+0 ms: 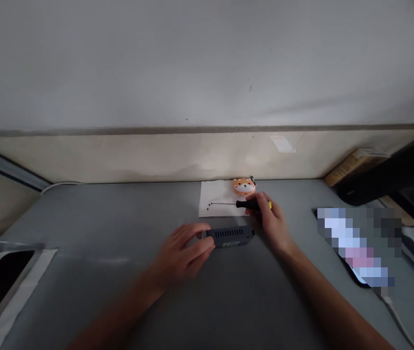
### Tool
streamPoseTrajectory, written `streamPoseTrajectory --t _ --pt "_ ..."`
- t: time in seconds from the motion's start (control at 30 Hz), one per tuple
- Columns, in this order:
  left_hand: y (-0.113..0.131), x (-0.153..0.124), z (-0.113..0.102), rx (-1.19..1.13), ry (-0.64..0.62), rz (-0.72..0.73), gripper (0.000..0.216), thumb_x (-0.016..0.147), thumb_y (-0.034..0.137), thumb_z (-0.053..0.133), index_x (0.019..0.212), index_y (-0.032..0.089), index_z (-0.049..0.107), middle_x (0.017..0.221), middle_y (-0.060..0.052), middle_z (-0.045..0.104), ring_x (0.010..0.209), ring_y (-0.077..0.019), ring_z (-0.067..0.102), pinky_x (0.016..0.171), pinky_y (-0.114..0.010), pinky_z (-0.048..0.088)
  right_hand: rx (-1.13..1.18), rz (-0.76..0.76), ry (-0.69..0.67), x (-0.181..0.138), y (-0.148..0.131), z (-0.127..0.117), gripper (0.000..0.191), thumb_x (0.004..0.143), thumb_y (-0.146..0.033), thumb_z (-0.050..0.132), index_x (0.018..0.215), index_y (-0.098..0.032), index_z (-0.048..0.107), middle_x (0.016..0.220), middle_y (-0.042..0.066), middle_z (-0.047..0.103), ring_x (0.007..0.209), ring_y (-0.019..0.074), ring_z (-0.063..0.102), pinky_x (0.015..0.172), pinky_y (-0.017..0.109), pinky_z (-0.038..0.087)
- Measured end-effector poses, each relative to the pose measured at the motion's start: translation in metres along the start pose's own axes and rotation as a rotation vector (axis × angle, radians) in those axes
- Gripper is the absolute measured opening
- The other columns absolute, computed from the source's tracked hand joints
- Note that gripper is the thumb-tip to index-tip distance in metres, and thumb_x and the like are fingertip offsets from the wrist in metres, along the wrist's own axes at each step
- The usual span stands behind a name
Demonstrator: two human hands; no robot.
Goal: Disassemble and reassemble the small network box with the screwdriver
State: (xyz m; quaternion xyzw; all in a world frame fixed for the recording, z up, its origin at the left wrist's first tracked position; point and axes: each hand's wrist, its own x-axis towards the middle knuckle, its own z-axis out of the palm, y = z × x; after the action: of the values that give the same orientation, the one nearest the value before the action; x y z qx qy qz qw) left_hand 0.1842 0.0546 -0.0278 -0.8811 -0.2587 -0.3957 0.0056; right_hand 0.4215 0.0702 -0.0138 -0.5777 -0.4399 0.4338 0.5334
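Note:
My left hand [187,250] grips one end of a dark grey vented box [232,236], a small electronic device with a row of slots and a pale label. In my right hand [270,216] is a screwdriver [245,204] with a black and yellow handle, its thin shaft pointing left. The shaft lies over a white sheet of paper [221,189], and its tip is by several tiny dark screws [209,206]. Behind the screwdriver, an orange animal-face case [244,185] sits on the paper's far right corner.
To the right lies a phone [356,253] with a blurred screen and a white cable [396,316]. A black cylinder [382,175] and a cardboard box [353,165] stand at the back right. A dark flat object [3,282] rests at the left edge. A wall bounds the grey table's [101,218] far side.

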Motion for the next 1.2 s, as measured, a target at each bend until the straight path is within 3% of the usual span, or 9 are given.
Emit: streamPoseTrajectory --t 0.2,0.33,0.57,0.8,1.2 --pt "0.0 0.0 -0.004 -0.011 -0.012 -0.026 0.016 0.097 0.009 0.051 0.1 0.023 0.057 0.102 -0.005 0.07 0.079 -0.015 0.066 0.074 -0.028 0.054 0.097 0.03 0.062 0.001 -0.001 -0.002 0.056 0.073 -0.078 0.063 0.079 -0.022 0.067 0.06 0.0 0.058 0.055 0.0144 0.049 0.052 0.028 0.036" --pt "-0.003 0.002 -0.009 -0.006 0.011 -0.05 0.015 0.093 0.008 0.051 0.098 0.022 0.056 0.096 -0.006 0.069 0.08 -0.0177 0.066 0.075 -0.031 0.053 0.246 0.072 0.119 0.005 -0.001 -0.007 0.045 0.074 -0.068 0.066 0.073 -0.022 0.066 0.056 0.0 0.056 0.052 0.0137 0.046 0.049 0.028 0.034" --pt "0.0 0.01 -0.011 0.081 0.055 -0.05 0.014 0.09 0.009 0.052 0.095 0.022 0.058 0.096 -0.007 0.071 0.083 -0.0199 0.067 0.074 -0.034 0.052 0.427 -0.002 0.179 0.009 -0.009 -0.021 0.024 0.071 -0.044 0.061 0.061 -0.023 0.055 0.061 0.001 0.05 0.051 0.0123 0.042 0.043 0.029 0.029" --pt "0.02 0.014 0.007 0.229 0.069 0.005 0.013 0.098 0.015 0.062 0.105 0.025 0.067 0.105 -0.003 0.077 0.097 -0.0203 0.071 0.092 -0.038 0.045 0.425 -0.01 0.104 0.008 -0.012 -0.023 0.026 0.072 -0.04 0.057 0.053 -0.024 0.049 0.053 -0.002 0.036 0.047 0.0113 0.033 0.041 0.03 0.023" --pt "0.028 0.014 0.013 0.196 0.087 -0.051 0.015 0.1 0.013 0.06 0.107 0.024 0.069 0.104 -0.004 0.076 0.098 -0.0191 0.07 0.095 -0.036 0.045 0.476 -0.001 0.066 0.009 -0.008 -0.022 0.026 0.068 -0.039 0.061 0.05 -0.023 0.051 0.053 -0.002 0.039 0.046 0.0096 0.033 0.041 0.029 0.023"
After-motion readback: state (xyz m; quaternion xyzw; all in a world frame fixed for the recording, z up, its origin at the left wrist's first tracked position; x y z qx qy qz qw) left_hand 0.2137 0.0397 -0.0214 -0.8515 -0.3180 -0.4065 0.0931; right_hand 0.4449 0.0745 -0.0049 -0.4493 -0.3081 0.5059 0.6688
